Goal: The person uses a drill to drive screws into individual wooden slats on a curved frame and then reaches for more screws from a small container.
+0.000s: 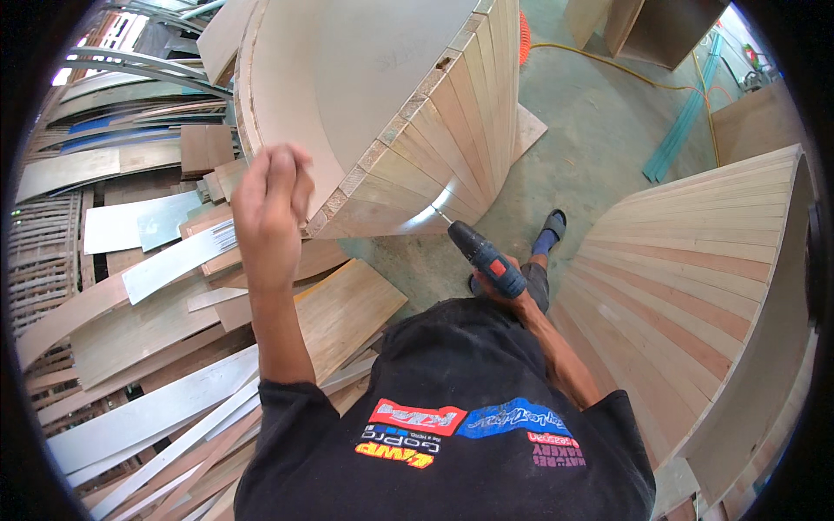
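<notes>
My right hand (519,298) is wrapped round the grip of a dark cordless drill (476,249) with a red patch on its side. The drill's thin bit points at the lower side of a curved wooden panel (447,130) made of narrow slats, and a bright patch of light falls there. Whether the bit touches the wood is hard to tell. My left hand (276,195) is raised by the panel's near left corner, its fingers curled together and slightly blurred. Anything small between those fingers is hidden.
A second curved slatted panel (669,295) stands close on my right. Offcuts and boards (161,326) lie piled on my left. Across the concrete floor (578,130) runs a yellow hose (599,59), near an open wooden box (665,33) and teal strips (686,113).
</notes>
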### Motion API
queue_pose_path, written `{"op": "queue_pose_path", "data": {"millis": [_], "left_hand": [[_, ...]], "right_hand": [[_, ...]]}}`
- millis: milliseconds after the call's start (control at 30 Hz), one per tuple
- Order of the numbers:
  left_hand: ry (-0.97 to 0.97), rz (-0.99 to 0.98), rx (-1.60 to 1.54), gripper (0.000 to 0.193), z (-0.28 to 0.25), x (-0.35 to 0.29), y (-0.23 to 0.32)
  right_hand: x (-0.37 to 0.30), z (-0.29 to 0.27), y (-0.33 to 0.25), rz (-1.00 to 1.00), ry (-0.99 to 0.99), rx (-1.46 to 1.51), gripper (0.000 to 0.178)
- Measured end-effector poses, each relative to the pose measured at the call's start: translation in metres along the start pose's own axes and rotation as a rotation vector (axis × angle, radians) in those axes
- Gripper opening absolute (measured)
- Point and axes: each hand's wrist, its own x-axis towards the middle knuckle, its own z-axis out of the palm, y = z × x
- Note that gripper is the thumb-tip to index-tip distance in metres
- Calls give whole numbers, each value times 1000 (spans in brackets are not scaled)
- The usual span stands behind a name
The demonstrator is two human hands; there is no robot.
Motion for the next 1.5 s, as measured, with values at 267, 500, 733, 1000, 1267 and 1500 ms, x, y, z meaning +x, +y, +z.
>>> {"op": "queue_pose_path", "data": {"millis": [267, 500, 733, 1000, 1267, 1500], "left_hand": [[-28, -39, 539, 30, 27, 35, -23], [-156, -87, 480, 29, 24, 41, -35], [-165, -19, 513, 29, 24, 43, -41], [175, 279, 290, 26, 27, 30, -23], [-62, -280, -765, 21, 77, -90, -59], [-132, -730, -1089, 12, 158, -61, -223]], "right_hand": [[8, -4, 8, 9, -62, -72, 20], [17, 0, 3, -86, 19, -116, 22], [27, -18, 16, -114, -29, -525, 30], [39, -48, -45, -217, -151, -593, 60], [-14, -76, -17, 283, 103, -7, 32], [-16, -103, -71, 326, 120, 238, 28]]}}
